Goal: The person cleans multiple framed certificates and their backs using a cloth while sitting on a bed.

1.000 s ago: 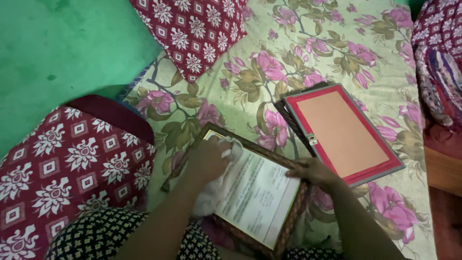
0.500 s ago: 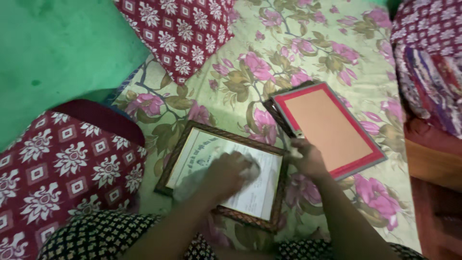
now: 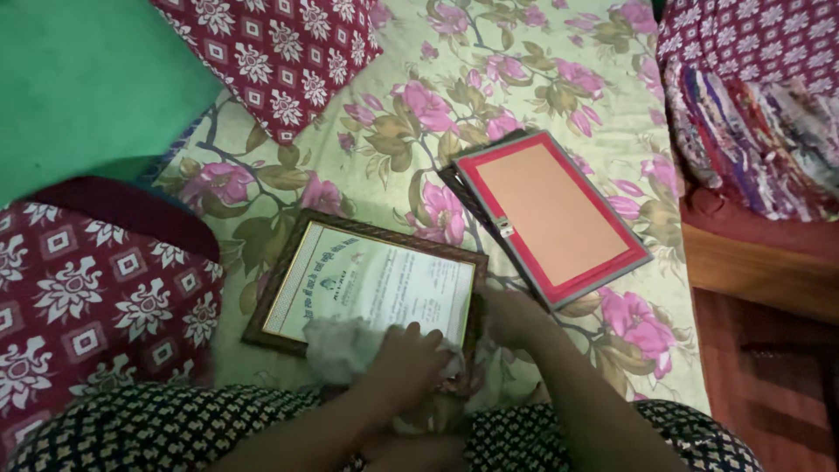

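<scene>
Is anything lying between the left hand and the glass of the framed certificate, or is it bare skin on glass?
A crumpled white cloth sits under the left hand, between it and the framed certificate. The right hand rests at the frame's right edge; nothing visible lies between them.

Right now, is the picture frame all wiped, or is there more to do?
Not finished, it seems. The left hand presses a white cloth on the lower edge of the framed certificate; the right hand steadies its right side. The glass above the cloth looks clear, so that part may be done. A red-bordered frame lies face down beside it on the flowered sheet, untouched.
</scene>
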